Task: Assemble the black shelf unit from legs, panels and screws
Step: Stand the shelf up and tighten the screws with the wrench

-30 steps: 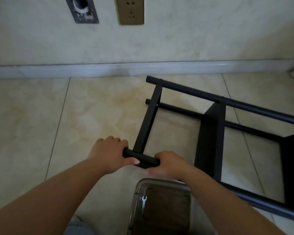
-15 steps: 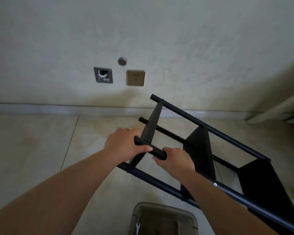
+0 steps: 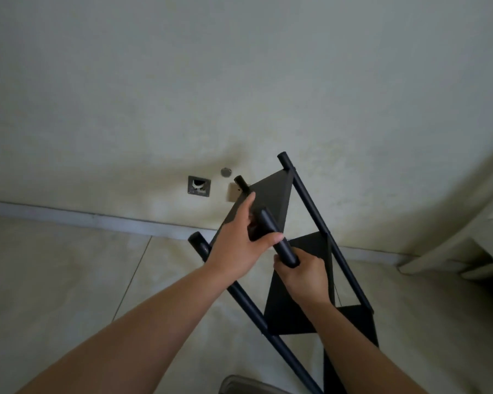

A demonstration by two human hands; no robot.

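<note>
The black shelf unit (image 3: 310, 302) stands steeply tilted in the middle of the view, its round legs pointing up toward the wall and three dark panels fixed between them. My left hand (image 3: 239, 245) holds the nearest leg (image 3: 279, 243) close to its top, thumb over the tube and fingers against the top panel (image 3: 271, 200). Just below it, my right hand (image 3: 302, 277) grips the same leg from underneath. The far right leg (image 3: 322, 231) and left leg (image 3: 239, 291) are free.
A grey bin (image 3: 248, 385) shows at the bottom edge by my arms. Wall outlets (image 3: 199, 185) sit low on the wall above the skirting board (image 3: 69, 220). White furniture (image 3: 467, 245) stands at the right. Pale tiled floor lies to the left.
The shelf unit has been raised from lying on the floor to nearly upright, both hands holding the same leg. The view has lifted toward the wall, and the bin has slid down out of sight.
</note>
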